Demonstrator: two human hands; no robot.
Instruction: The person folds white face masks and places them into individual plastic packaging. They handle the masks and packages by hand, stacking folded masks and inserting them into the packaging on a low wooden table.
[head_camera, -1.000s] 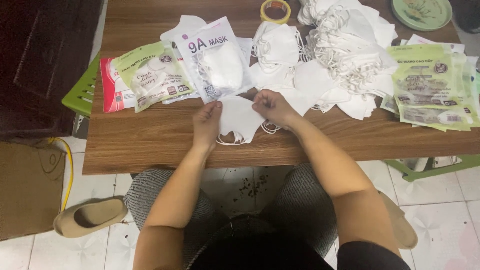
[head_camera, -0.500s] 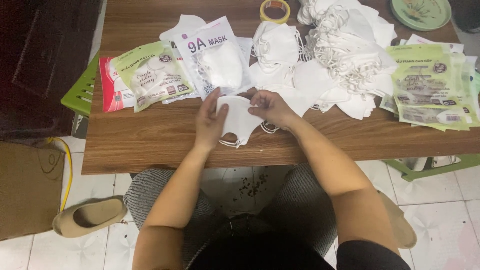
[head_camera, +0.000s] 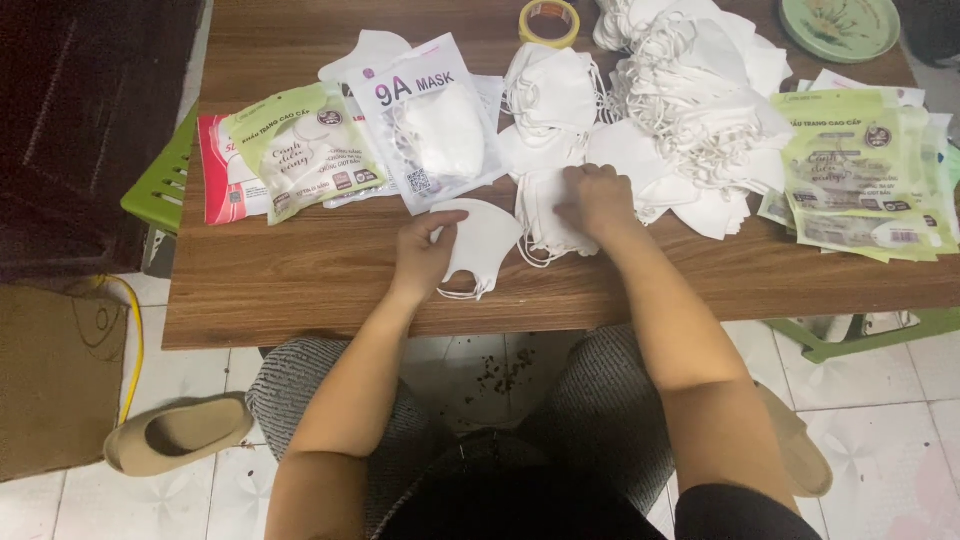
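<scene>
Head view: right hand (head_camera: 598, 200) has left the folded white mask (head_camera: 482, 243), now gripping the next mask (head_camera: 545, 215) by the pile (head_camera: 690, 110); left hand (head_camera: 425, 255) pinches the folded one near the table edge (head_camera: 300, 325), bare wood leftward

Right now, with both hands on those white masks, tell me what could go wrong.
The folded white mask under the left hand lies near the table's front edge; a nudge could drop it onto the tiled floor. The right hand presses on a small stack of masks whose ear loops lie beside the big loose pile; loops might tangle and drag extra masks along.
</scene>
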